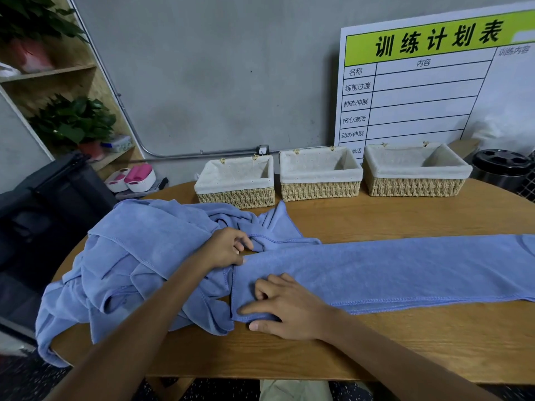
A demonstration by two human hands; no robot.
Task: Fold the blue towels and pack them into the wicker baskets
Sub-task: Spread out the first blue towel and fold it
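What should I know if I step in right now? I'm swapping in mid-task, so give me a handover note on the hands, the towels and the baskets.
Left hand: pinches the far corner at the left end of the long folded towel.
Right hand: grips the near corner of that same end.
That towel lies as a long strip across the table, running off to the right.
Towel pile: crumpled at the left, hanging over the table edge, unfolded.
Left basket, middle basket and right basket show only their liners.
Done: one lengthwise fold.
Left: finish folding this towel, fold the pile, pack everything.
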